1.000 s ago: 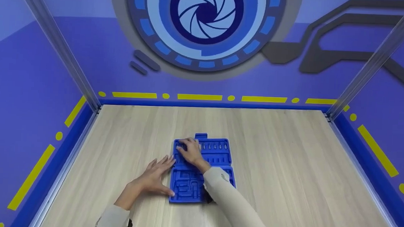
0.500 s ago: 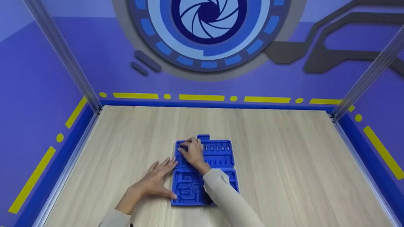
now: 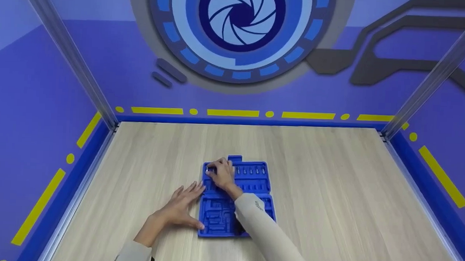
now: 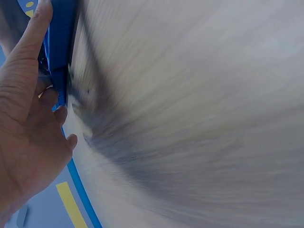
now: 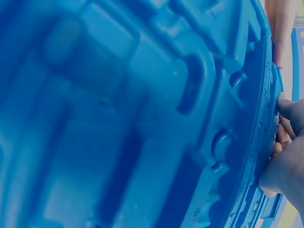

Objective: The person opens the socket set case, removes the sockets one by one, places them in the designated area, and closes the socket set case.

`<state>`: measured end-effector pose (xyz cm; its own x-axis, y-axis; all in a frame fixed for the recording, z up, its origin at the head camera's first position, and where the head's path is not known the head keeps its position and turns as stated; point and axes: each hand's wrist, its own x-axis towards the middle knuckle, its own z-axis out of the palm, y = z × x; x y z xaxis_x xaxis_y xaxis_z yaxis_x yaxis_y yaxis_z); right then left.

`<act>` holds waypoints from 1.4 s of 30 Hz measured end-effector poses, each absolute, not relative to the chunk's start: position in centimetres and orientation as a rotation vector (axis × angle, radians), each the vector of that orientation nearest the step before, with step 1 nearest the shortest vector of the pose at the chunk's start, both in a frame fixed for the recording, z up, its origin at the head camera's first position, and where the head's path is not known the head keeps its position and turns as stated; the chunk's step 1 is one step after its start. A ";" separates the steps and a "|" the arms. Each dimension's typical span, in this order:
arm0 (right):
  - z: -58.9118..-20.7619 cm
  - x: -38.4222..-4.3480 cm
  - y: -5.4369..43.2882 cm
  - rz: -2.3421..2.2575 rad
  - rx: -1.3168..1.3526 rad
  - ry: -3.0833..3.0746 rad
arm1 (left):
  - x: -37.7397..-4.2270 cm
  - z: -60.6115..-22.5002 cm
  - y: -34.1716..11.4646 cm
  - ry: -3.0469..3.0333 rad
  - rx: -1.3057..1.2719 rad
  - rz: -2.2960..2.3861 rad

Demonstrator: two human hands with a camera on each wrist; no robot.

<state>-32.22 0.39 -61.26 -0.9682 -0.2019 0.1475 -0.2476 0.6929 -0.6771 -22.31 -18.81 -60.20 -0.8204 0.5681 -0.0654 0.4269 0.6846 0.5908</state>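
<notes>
An open blue plastic tool case (image 3: 214, 232) lies on the table, its moulded hollows facing up. In the far half, several small silver pieces (image 3: 251, 170) stand in a row of slots. My right hand (image 3: 222, 175) reaches across to the far left corner, thumb and fingers curled around a small silver piece (image 3: 208, 169) at the slot there; its kind is too small to make out. The left hand (image 3: 178, 209) lies spread along the case's left side, fingertips at the edge and thumb on the near left corner. In the left wrist view the left hand (image 4: 28, 133) steadies the blue edge.
The wooden tabletop (image 3: 331, 197) surrounds the case. Blue panels with yellow dashes (image 3: 233, 113) and metal corner posts (image 3: 67, 48) enclose it at the back and sides. My right forearm sleeve (image 3: 267, 234) covers part of the case's near half.
My right thumb and fingers have drawn closer together at the far left corner, where a silver piece now shows. The left hand keeps its place; the whole view shifts slightly.
</notes>
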 end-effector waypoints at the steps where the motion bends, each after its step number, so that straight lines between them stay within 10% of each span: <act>1: -61.2 -32.3 0.4 1.155 0.363 -2.832 | -22.3 -60.2 -18.8 2.655 0.799 0.838; 42: -57.8 -33.3 5.3 1.944 0.372 -2.604 | -22.2 -59.9 -18.7 2.659 0.783 0.809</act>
